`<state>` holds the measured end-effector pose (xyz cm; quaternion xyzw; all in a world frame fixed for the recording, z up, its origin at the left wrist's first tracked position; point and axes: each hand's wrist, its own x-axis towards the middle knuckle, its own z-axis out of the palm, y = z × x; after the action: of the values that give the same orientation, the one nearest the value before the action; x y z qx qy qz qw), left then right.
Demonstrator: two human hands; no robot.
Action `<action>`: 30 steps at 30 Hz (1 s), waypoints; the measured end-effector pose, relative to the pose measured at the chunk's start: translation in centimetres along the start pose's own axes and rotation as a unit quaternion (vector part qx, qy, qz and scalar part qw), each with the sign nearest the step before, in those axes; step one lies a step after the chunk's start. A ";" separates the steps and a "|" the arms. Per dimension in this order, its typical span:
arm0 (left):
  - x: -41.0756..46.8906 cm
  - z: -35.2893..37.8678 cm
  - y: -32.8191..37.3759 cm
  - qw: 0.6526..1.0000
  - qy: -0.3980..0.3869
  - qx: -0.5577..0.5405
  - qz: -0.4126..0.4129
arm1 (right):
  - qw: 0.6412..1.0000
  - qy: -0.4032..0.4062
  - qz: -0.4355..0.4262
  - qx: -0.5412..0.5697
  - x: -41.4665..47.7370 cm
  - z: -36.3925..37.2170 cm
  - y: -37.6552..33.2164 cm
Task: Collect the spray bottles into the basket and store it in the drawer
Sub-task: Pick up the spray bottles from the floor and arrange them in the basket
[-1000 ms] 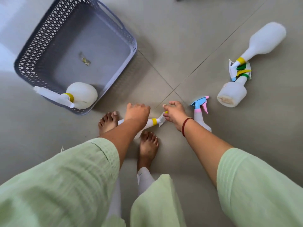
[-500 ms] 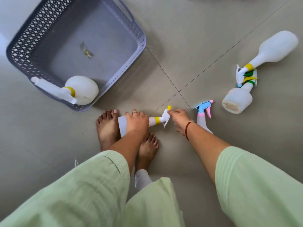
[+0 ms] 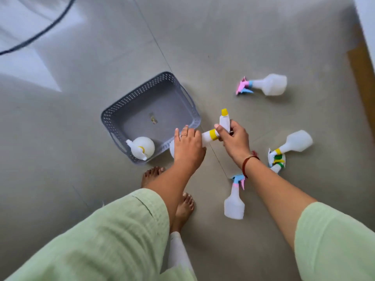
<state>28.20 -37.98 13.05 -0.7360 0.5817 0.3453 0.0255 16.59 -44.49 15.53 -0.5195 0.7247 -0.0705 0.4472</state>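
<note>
Black cable: crosses the grey tiled floor at far upper left. Grey perforated basket: sits on the floor left of centre, open side up, holding one white spray bottle with yellow collar lying in its near corner. Left hand: just beside the basket's near right edge, fingers curled closed around the body of a white spray bottle with yellow collar and yellow nozzle, a ring on one finger. Right hand: fingers closed on the trigger head of the same bottle, so the bottle spans both hands above the floor; a red bangle circles the wrist. Bare feet: planted below the hands. Pink-and-blue spray bottle: lies on the floor beneath the right forearm. Second pink-and-blue spray bottle: lies farther out, well apart from the basket. White bottle with yellow collar: lies at right, its head touching a green-collared bottle, which is mostly hidden. Wooden edge: far right.
</note>
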 end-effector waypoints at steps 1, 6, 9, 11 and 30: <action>-0.1 -1.5 -0.4 1.000 0.014 0.004 -0.008 | 1.000 -0.010 -0.015 -0.019 -0.1 0.0 -1.5; -3.1 -7.3 -5.7 0.989 0.055 -0.008 -0.140 | 0.989 -0.063 -0.052 -0.126 -0.9 2.1 -6.9; -5.0 -8.0 -11.0 0.971 0.039 -0.021 -0.235 | 0.987 -0.056 -0.026 -0.150 -0.9 4.8 -7.7; -5.5 -7.6 -14.3 0.966 0.035 -0.025 -0.255 | 0.985 -0.061 -0.004 -0.161 -0.3 7.2 -7.3; -4.6 -3.5 -18.2 0.960 -0.026 -0.130 -0.245 | 0.941 -0.213 -0.031 -0.260 1.9 17.1 -4.1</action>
<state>45.39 -29.84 11.54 -0.8437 0.3329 0.4201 0.0285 31.63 -41.72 6.66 -0.6427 0.5892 0.2186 0.4381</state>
